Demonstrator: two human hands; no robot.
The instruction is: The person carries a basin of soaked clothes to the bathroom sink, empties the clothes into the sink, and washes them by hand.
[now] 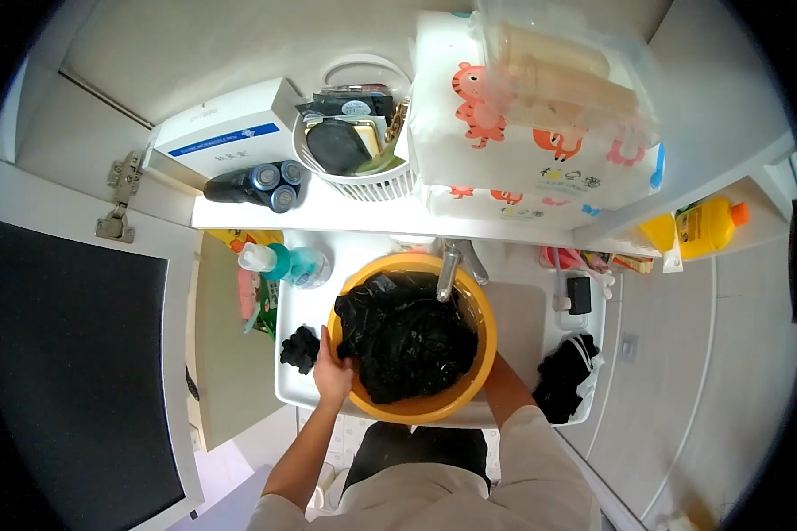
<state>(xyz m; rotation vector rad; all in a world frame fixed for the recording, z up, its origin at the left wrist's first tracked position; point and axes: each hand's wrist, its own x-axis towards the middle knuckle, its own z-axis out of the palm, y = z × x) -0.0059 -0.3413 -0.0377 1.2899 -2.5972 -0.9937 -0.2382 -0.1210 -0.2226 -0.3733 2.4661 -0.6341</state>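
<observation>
In the yellow basin [416,413], black cloth [407,345]

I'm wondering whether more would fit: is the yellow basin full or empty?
The yellow basin looks largely full: a crumpled, shiny black heap covers most of its inside. I cannot tell any water level.

No word I can read for certain. White box [226,119] on the shelf: white lettering on a blue stripe [223,140], grey characters below it, all too small. White soft pack [434,133]: cartoon tiger [478,102] and fox [558,140] prints, dark characters or icons [571,177] under them, not legible. Dark packet in the basket: pale oval label [356,107], unreadable. Yellow bottle [707,228] at right: markings on its side, also unreadable.
</observation>
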